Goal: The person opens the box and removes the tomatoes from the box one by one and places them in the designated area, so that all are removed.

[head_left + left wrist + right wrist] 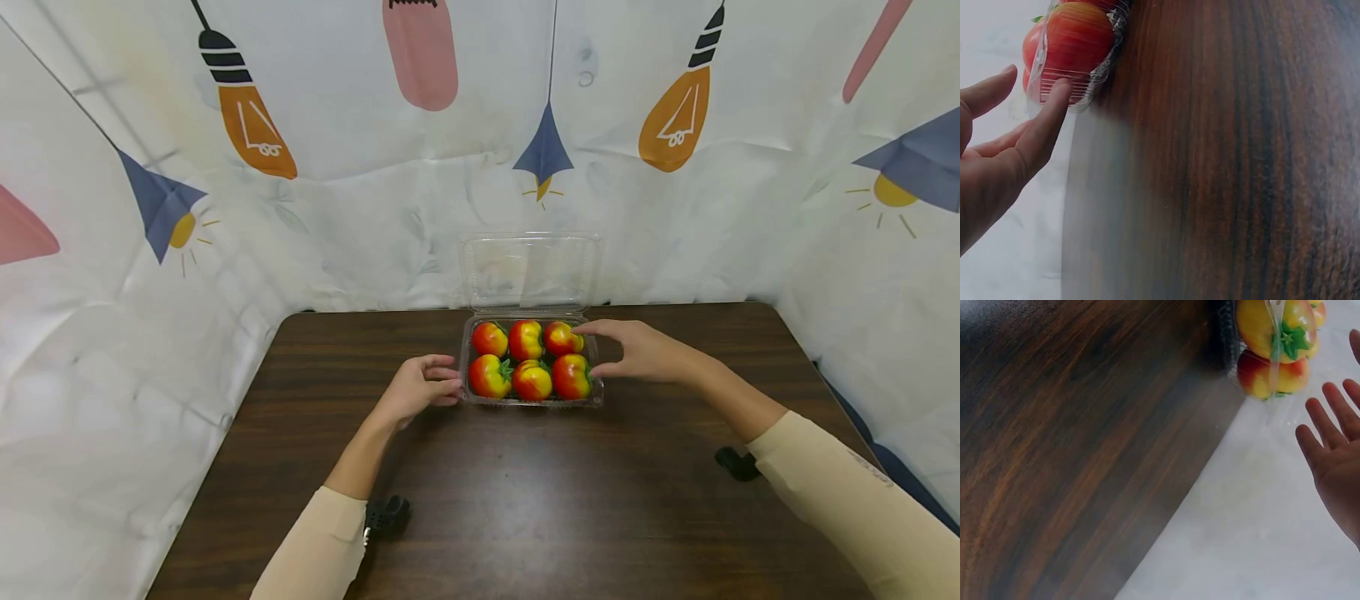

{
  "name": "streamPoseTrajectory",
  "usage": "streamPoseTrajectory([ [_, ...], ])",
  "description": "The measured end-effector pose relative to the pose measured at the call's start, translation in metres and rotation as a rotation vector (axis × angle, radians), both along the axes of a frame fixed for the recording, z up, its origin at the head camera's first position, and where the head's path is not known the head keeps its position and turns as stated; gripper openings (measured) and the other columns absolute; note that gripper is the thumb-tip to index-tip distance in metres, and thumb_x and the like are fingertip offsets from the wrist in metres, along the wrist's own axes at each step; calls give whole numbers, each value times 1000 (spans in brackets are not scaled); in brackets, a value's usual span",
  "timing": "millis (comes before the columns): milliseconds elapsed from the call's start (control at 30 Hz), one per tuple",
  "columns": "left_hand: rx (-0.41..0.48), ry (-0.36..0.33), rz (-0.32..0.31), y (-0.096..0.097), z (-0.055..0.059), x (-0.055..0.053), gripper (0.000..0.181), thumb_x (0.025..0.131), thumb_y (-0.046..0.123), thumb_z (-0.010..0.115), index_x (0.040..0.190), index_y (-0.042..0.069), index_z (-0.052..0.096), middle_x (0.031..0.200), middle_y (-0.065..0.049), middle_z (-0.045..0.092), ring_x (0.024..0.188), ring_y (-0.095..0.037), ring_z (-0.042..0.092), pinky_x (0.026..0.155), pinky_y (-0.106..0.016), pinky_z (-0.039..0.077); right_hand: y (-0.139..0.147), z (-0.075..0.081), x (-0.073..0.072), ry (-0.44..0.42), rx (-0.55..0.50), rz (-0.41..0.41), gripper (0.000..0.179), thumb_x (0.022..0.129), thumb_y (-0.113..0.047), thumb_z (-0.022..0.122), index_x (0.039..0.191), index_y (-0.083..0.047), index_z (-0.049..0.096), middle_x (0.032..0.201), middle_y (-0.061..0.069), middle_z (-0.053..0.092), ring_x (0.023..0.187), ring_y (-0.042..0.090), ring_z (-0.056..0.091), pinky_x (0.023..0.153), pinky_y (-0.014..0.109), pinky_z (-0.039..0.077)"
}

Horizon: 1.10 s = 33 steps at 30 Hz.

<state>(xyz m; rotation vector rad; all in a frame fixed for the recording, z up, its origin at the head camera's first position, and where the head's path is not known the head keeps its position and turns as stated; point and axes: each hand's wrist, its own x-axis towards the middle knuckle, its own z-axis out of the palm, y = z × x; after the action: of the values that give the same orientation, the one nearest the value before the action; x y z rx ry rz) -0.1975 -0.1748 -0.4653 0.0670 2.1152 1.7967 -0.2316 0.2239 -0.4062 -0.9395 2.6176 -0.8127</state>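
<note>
A clear plastic clamshell box [597,398] stands near the table's far edge, its lid [532,271] raised at the back. Inside sit several red-and-yellow tomatoes [532,381] with green leaf tops, in two rows. My left hand [417,390] is at the box's left side; in the left wrist view a fingertip [1060,87] lies right at the ribbed wall. My right hand [643,352] hovers by the right side, thumb and fingers spread around the right-hand tomatoes' edge. In the right wrist view its fingers [1325,425] are extended and hold nothing.
The box stands on a dark brown wooden table [510,500]. A white cloth [375,225] printed with lamps and bulbs hangs behind and at both sides. Black wrist mounts [388,512] stick out from both beige sleeves [318,542].
</note>
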Motion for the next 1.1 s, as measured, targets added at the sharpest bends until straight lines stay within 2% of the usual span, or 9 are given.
streamPoseTrajectory([
  [167, 56, -36, 1, 0, -3, 1, 47, 98, -1, 67, 139, -14, 50, 115, -26, 69, 84, -20, 75, 82, -43, 66, -6, -4, -5, 4, 4, 74, 65, 87, -26, 85, 144, -9, 57, 144, 12, 60, 132, 37, 57, 110, 61, 49],
  [467, 129, -99, 12, 1, -6, 0, 35, 98, -3, 66, 127, -17, 54, 93, -10, 75, 77, -19, 75, 76, -40, 66, -14, -7, -11, 34, 15, 156, 59, 88, -26, 84, 139, -6, 62, 139, 11, 63, 124, 34, 61, 107, 57, 53],
  [700, 153, -120, 3, 4, -8, -2, 30, 98, -2, 66, 121, -18, 55, 87, -9, 75, 74, -20, 75, 76, -40, 66, -20, -7, -11, 30, 33, 190, 58, 87, -26, 85, 137, -8, 64, 140, 9, 63, 127, 31, 60, 108, 55, 53],
  [1100, 182, -145, 14, 8, -8, -6, 26, 97, -8, 64, 120, -16, 55, 84, -9, 73, 74, -20, 76, 75, -39, 66, -28, -9, -12, 91, 169, 223, 59, 87, -32, 85, 138, -11, 64, 146, 15, 55, 129, 36, 57, 109, 57, 51],
])
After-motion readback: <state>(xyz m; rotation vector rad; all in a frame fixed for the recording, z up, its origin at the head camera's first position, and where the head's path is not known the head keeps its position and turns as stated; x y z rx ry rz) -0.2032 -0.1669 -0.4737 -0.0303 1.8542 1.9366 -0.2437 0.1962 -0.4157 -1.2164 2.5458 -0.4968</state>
